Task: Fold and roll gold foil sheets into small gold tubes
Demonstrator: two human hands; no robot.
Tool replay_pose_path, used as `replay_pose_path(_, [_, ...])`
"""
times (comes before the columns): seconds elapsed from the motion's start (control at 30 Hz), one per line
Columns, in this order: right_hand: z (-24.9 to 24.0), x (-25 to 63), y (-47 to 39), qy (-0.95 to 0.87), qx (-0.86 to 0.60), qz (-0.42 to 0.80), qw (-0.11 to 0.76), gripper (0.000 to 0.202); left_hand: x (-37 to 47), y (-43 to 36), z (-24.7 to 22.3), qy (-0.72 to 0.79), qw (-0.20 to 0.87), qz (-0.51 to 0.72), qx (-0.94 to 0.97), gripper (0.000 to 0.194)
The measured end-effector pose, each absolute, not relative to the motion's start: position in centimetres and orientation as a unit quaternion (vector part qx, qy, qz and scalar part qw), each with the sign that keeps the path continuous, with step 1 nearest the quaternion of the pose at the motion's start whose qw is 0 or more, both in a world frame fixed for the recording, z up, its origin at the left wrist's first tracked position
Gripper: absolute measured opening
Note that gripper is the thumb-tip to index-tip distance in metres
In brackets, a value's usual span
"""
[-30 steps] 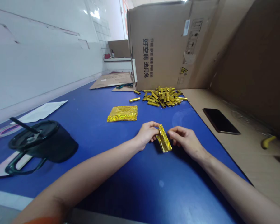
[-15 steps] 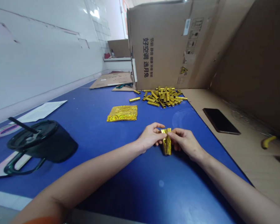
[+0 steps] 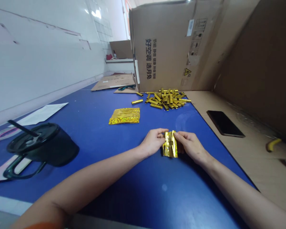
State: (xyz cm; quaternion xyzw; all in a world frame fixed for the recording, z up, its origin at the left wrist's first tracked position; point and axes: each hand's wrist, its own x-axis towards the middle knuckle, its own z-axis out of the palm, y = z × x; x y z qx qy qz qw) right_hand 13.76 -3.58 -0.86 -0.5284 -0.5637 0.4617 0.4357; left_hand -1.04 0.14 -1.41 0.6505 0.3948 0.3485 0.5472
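Note:
A creased piece of shiny gold foil (image 3: 170, 145) is held upright just above the blue table, spread between my two hands. The fingers of my left hand (image 3: 154, 141) pinch its left edge. My right hand (image 3: 188, 142) grips the right edge, thumb on the near face and the other fingers partly hidden behind. Beyond my hands a flat stack of gold foil sheets (image 3: 125, 115) lies on the blue table (image 3: 97, 140). A heap of small gold foil tubes (image 3: 168, 99) sits farther back, with a couple of loose ones to its left.
A dark lidded mug (image 3: 45, 144) with a straw stands at the left, near a white paper (image 3: 41, 114). To the right, a phone (image 3: 225, 123) rests on cardboard. A large cardboard box (image 3: 166, 47) closes off the back. Flat cardboard (image 3: 113, 81) lies at the far left.
The gold foil, folded inward into a narrow strip before, is now opened wider. My hands have moved slightly apart with its edges; the stack and heap stay the same.

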Motion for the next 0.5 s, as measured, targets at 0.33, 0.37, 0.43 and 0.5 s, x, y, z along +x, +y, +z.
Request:
replay_pose_path(0.33, [-0.96, 13.85, -3.91, -0.679, -0.495, 0.390, 0.376, 0.032, -1.10, -0.17, -1.73, 0.412, 0.462, 0.345, 0.706, 0.032])
replay_pose_path(0.37, [-0.98, 13.87, -3.90, -0.685, -0.493, 0.386, 0.372, 0.032, -1.14, -0.23, -1.80, 0.410, 0.448, 0.342, 0.717, 0.033])
replay_pose_path(0.43, [-0.91, 13.90, -3.90, -0.693, -0.491, 0.386, 0.361, 0.031, -1.21, -0.46, -1.83, 0.407, 0.424, 0.333, 0.737, 0.035])
replay_pose_path(0.5, [-0.76, 13.95, -3.93, -0.694, -0.491, 0.396, 0.348, 0.031, -1.28, -0.79, -1.71, 0.403, 0.400, 0.322, 0.758, 0.036])
